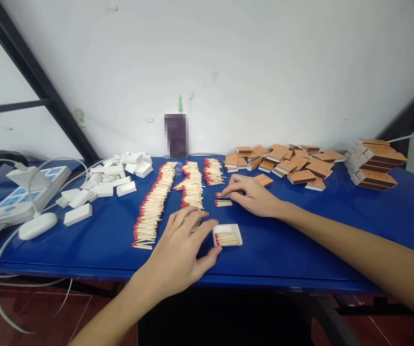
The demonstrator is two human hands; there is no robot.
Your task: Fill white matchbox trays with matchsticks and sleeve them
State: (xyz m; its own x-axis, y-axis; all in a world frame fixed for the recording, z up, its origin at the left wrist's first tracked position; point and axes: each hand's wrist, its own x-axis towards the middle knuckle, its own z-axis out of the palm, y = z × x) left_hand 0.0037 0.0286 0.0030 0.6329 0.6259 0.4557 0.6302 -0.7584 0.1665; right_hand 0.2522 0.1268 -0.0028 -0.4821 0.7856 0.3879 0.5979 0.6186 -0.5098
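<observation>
My left hand (185, 245) has its thumb and index finger at the near and far left corners of a small white matchbox tray (239, 228), steadying it on the table. Inside the tray lies a layer of matches (227, 239), red heads to the left. Farther back, my right hand (248, 194) is closed in a pinch on a few matches, partly hidden by the fingers. Just below it lies a short row of matches (224, 203). Long rows of red-headed matches (152, 206) stretch away to the left, and another row (192, 185) runs partly behind my left hand.
White trays (106, 185) are heaped at the left, beside a power strip (27, 197) with cables. Orange matchbox sleeves (286, 161) lie at the back right, near stacked matchboxes (376, 163). A pixelated dark rectangle (176, 137) leans on the wall. The blue table (286, 259) has its edge nearby.
</observation>
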